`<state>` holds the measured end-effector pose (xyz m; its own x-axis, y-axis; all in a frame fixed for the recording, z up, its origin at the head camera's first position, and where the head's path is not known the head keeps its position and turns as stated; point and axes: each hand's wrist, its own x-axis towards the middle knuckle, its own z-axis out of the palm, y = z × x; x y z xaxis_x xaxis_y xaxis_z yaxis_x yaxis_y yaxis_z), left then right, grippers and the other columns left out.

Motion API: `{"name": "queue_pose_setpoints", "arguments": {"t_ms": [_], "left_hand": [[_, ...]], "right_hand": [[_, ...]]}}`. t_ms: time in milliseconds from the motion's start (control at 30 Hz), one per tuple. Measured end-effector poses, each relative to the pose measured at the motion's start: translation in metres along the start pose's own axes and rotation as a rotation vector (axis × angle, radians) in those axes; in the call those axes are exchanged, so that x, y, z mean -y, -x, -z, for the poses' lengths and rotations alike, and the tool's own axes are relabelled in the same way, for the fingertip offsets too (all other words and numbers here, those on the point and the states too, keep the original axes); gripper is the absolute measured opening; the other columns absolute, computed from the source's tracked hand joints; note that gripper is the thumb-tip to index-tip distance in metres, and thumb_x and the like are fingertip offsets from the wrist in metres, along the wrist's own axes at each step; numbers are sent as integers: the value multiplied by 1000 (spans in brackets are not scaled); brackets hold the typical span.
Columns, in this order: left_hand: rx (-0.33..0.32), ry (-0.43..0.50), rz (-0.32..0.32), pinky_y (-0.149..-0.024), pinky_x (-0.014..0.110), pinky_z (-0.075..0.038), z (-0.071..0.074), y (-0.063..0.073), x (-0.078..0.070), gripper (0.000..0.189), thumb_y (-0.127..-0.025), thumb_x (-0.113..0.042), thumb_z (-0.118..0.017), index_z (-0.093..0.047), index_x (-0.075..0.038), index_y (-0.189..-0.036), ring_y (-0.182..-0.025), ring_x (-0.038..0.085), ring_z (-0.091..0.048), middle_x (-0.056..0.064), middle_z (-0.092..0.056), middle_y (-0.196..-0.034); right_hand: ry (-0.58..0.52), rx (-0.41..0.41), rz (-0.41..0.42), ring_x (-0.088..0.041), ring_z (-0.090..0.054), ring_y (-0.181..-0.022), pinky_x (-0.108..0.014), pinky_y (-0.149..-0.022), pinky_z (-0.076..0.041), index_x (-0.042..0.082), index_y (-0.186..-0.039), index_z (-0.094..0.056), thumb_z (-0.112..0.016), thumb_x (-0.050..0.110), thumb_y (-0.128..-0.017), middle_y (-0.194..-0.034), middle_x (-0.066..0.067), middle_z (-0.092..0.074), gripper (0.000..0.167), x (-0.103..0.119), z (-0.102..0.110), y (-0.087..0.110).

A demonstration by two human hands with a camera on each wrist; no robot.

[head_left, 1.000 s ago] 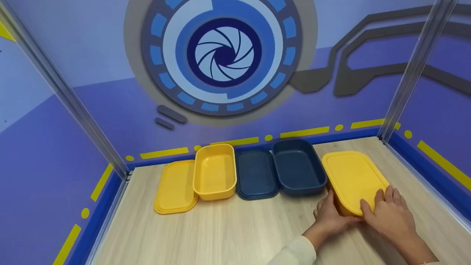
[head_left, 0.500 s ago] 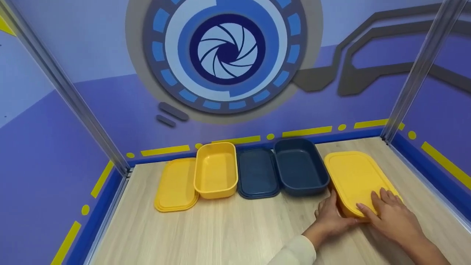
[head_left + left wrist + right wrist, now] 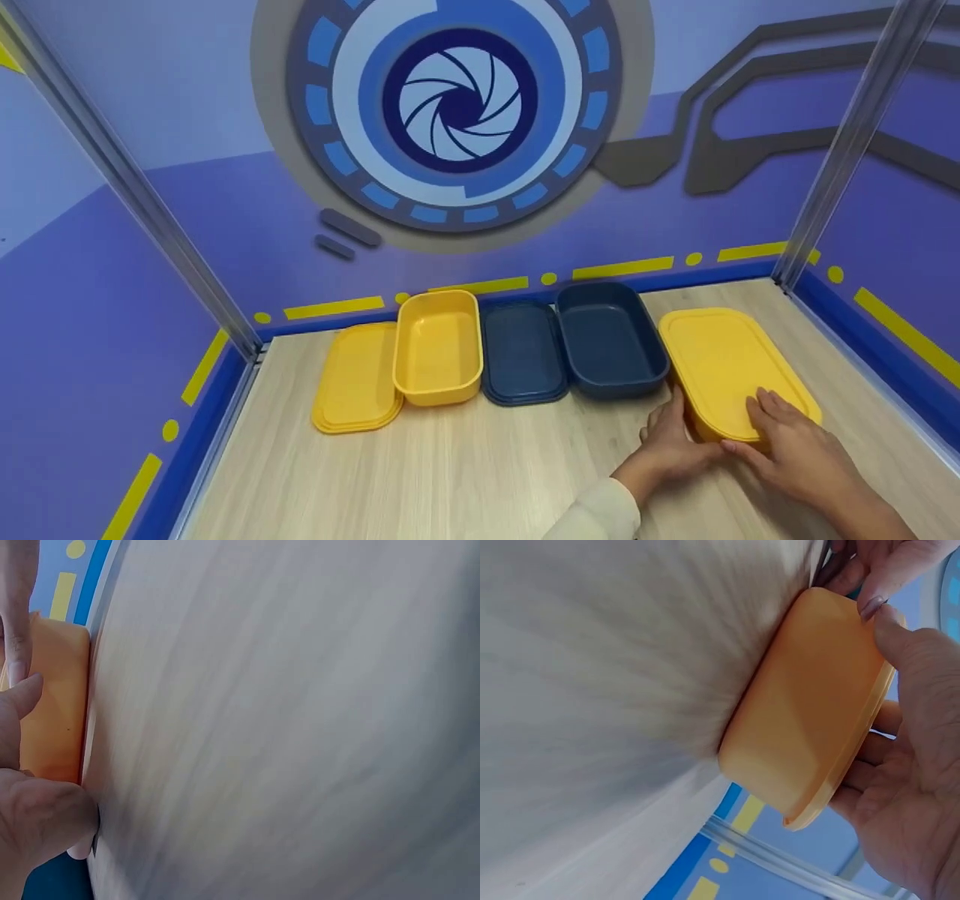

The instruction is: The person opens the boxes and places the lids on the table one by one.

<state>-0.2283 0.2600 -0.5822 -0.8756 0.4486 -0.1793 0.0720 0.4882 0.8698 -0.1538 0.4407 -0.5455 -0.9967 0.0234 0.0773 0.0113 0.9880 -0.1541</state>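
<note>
At the right of the table, a yellow lidded food container (image 3: 712,360) stands with its lid lying over the top. My left hand (image 3: 667,450) holds its near left corner, fingers along the left side and thumb across the front wall. The right hand (image 3: 806,454) lies over the near right part of the lid. Its fingers rest straight on the lid, and its thumb is at the front edge, close to the left thumb. In the right wrist view, the container's front wall (image 3: 795,690) shows, with the lid's rim (image 3: 847,757) along the top.
Left of the lidded container stands an uncovered dark blue container (image 3: 611,337), beside a dark blue lid (image 3: 523,354). Further left are an uncovered yellow container (image 3: 439,349) and a yellow lid (image 3: 356,379). Printed wall panels (image 3: 225,217) enclose the wooden table (image 3: 420,472).
My right fingers have shifted left from the lid's right edge onto its top. The right thumb has slid off the lid's top to the front edge. The left hand stays at the corner.
</note>
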Motion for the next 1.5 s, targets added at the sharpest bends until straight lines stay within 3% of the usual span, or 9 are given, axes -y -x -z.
{"name": "queue_pose_setpoints", "arguments": {"t_ms": [300,567,967,1067,1133,1300,1500], "left_hand": [[0,-41,-25,-128,46,-27,-2,-1,-1,102,-79,-45,-81,-29,-41,-167,-155,8,-33,-19,-39,-166],[12,-36,-20,-129,46,-27,-1,-1,2,103,-78,-42,-81,-30,-37,-168,-156,9,-32,-18,-40,-167],[-2,-12,-33,-128,47,-27,-1,1,1,101,-78,-37,-82,-32,-37,-166,-157,12,-33,-17,-43,-164],[-2,-18,-27,-129,48,-26,-2,0,1,102,-78,-37,-83,-32,-37,-166,-157,11,-33,-17,-43,-165],[-3,-18,-23,-129,49,-26,-2,0,1,102,-78,-37,-83,-32,-37,-166,-157,11,-32,-17,-43,-164],[-1,-13,-8,-130,49,-25,-3,1,1,101,-78,-37,-83,-34,-35,-166,-158,11,-32,-15,-43,-165],[-7,-21,-15,-129,48,-26,-2,1,0,99,-78,-35,-82,-35,-33,-166,-156,11,-33,-15,-45,-163]], "right_hand": [[96,-74,41,-59,-63,-123,-69,-94,-56,-17,-132,-62,-73,66,-91,-137,-45,-59,93,10,4,-6],[166,-110,87,-55,-69,-112,-64,-92,-59,-21,-126,-64,-77,57,-91,-126,-43,-66,86,16,0,-7],[193,-150,105,-52,-71,-109,-61,-88,-61,-19,-125,-65,-77,54,-92,-124,-39,-69,81,16,-3,-6],[188,-161,107,-50,-73,-103,-60,-85,-62,-17,-124,-66,-78,53,-91,-120,-37,-70,78,16,-2,-6],[189,-169,111,-42,-72,-88,-56,-80,-63,-15,-121,-68,-79,52,-90,-112,-32,-70,74,17,-3,-6],[189,-177,128,-20,-51,-62,-46,-65,-61,-7,-109,-70,-82,49,-89,-91,-16,-63,61,19,-4,-7],[215,-207,172,-24,-61,-64,-47,-63,-61,-6,-107,-71,-83,45,-89,-97,-21,-70,55,21,-5,-8]]}}
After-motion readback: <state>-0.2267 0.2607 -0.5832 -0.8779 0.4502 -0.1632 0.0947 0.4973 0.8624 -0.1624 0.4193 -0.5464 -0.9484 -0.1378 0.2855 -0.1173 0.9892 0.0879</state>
